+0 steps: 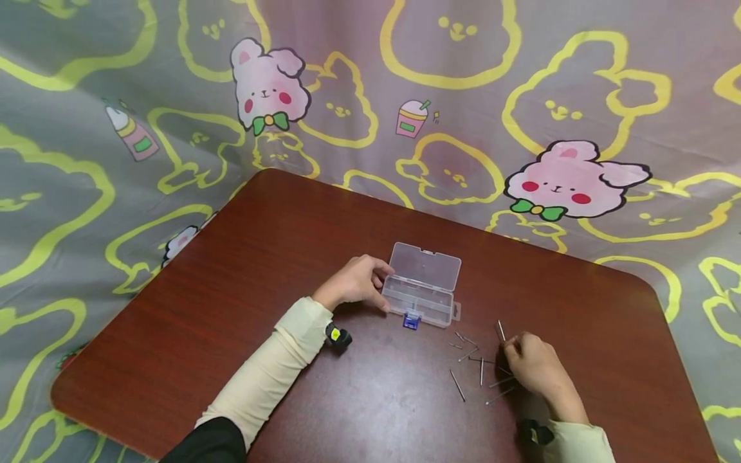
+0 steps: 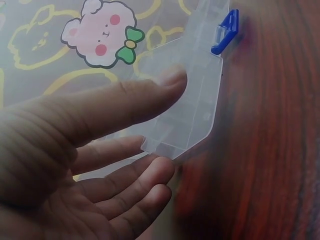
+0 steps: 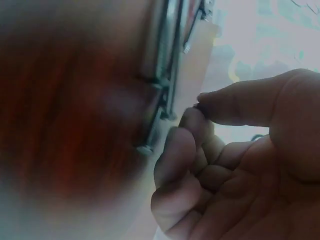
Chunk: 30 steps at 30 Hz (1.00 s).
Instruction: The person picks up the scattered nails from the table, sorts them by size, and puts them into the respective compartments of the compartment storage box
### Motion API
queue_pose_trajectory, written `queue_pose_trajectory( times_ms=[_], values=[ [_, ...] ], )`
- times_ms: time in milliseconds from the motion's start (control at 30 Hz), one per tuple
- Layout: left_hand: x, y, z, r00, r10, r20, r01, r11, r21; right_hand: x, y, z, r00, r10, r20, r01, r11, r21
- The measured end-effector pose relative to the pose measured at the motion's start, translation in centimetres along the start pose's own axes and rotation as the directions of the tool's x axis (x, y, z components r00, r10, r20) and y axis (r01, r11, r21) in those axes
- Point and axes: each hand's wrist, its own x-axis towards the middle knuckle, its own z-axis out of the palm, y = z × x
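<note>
A clear plastic box [image 1: 418, 301] stands on the table with its lid [image 1: 426, 266] raised and a blue latch [image 1: 411, 320] at the front. My left hand [image 1: 360, 283] holds the box by its left end, thumb at the front corner and fingers toward the back. In the left wrist view the thumb [image 2: 150, 95] overlaps the clear wall. My right hand [image 1: 535, 366] pinches a metal nail [image 1: 500, 330] between thumb and fingertips, its shaft sticking out away from me. Several loose nails [image 1: 458, 386] lie beside that hand; in the right wrist view some nails [image 3: 162, 85] show blurred.
The brown wooden table [image 1: 278, 251] has rounded corners. A curtain [image 1: 347, 83] with cartoon animals hangs behind it and along its left side. Smaller pins [image 1: 463, 339] lie scattered between the box and my right hand.
</note>
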Motion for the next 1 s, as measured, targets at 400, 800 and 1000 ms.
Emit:
queue_pose_trajectory(
  times_ms=[400, 800, 1000],
  values=[
    [0.1, -0.3, 0.0, 1.0, 0.006, -0.005, -0.006, 1.0, -0.003, 0.2, 1.2, -0.7, 0.999, 0.047, -0.01, -0.04, 0.923, 0.383],
    [0.3, -0.2, -0.1, 1.0, -0.007, 0.005, 0.007, 1.0, -0.001, 0.9, 1.6, -0.4, 0.992, 0.033, -0.118, 0.034, 0.849, 0.528],
    [0.2, -0.2, 0.0, 1.0, -0.008, 0.007, 0.008, 1.0, 0.002, 1.1, 1.3, -0.3, 0.99, 0.023, -0.14, 0.056, 0.843, 0.535]
  ],
)
